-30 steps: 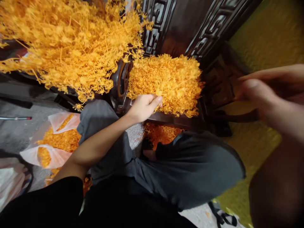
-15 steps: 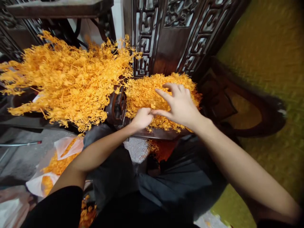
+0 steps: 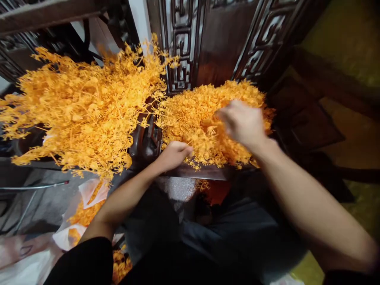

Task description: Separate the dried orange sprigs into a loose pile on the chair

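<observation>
My left hand (image 3: 174, 155) is closed in a pinch at the front edge of a heap of small orange artificial flowers (image 3: 184, 109). From its fingertips a flower sprig (image 3: 204, 140) spreads to the right, over the heap. My right hand (image 3: 245, 122), blurred by motion, is curled above the right part of the heap. Whatever its fingers hold, if anything, is hidden. The heap covers a dark wooden seat, whose front edge (image 3: 204, 173) shows below the flowers.
A larger bunch of long orange sprigs (image 3: 89, 107) lies to the left across a dark wooden armrest (image 3: 142, 138). Carved wooden panels (image 3: 227, 43) rise behind. Plastic bags (image 3: 69, 237) with orange flowers stand on the floor at lower left, near a thin metal rod (image 3: 38, 187).
My right hand has gone from spread fingers near the left hand to a curled shape farther right. The sprig at my left hand now shows plainly. The view has shifted slightly.
</observation>
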A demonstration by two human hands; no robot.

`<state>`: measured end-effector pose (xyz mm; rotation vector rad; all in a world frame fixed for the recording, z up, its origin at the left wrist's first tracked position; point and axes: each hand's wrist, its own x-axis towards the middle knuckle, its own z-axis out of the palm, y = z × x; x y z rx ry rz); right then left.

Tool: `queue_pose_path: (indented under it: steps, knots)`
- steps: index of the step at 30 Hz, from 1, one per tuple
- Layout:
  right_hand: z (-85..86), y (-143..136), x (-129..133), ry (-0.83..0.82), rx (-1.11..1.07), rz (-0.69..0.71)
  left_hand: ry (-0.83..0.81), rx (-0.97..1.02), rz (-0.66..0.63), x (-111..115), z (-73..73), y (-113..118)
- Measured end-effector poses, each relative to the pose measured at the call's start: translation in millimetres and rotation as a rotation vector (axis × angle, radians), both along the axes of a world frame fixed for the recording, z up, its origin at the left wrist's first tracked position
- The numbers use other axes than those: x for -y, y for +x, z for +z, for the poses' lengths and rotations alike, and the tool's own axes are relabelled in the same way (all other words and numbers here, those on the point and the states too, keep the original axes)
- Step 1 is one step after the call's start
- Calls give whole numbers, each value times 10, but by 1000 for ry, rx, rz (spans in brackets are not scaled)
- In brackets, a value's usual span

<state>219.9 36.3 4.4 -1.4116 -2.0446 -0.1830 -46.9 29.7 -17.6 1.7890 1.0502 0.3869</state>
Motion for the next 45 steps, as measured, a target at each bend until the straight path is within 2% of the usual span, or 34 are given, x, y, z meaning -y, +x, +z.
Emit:
queue_pose_path:
  steps: [2,4,6,9,12,16,19,23,25,27,29,31,33,34,37,40,42,45]
  knots:
    - [31,227,-6,90,-126,-155,-122,26,45,46,-52,-77]
    - [27,343,-14,114,-224,-216,-189,117,158,68,-93,-112]
    - [-28,301,-33,77,-276,-178,-218,235,244,61,-114,-110]
    - [-164,41,-108,-6,-349,-73,-260,352,283,31,-118,-77]
    - [-261,-224,-224,-73,-417,12,-303,378,308,18,-122,-47]
    - [-265,-379,-300,-119,-468,65,-339,355,341,26,-154,-12]
    - [-216,-377,-270,-273,-480,129,-335,334,307,41,-174,8]
    - [-186,-350,-221,-570,-614,209,-164,152,168,38,-110,-3]
    - [-208,-343,-239,-628,-719,164,-80,47,110,16,-37,-32]
    - [-242,-287,-307,-615,-842,49,-68,12,109,-7,29,-75]
    - [-264,-131,-420,-497,-997,-124,-130,15,113,-20,56,-124]
    - [-257,113,-541,-300,-1132,-295,-219,33,136,-16,27,-161]
    - [-233,345,-610,-173,-1171,-344,-310,99,201,-7,-47,-168]
    - [-223,418,-615,-167,-1181,-344,-352,153,238,-4,-91,-158]
    - [-230,378,-541,-290,-1037,-328,-460,348,300,-1,-198,-88]
    - [-291,112,-485,-320,-648,-333,-514,490,342,13,-233,-8]
    - [-336,-23,-500,-238,-431,-234,-531,528,361,33,-224,25]
    - [-369,-62,-533,-131,-235,-33,-539,548,380,60,-191,41]
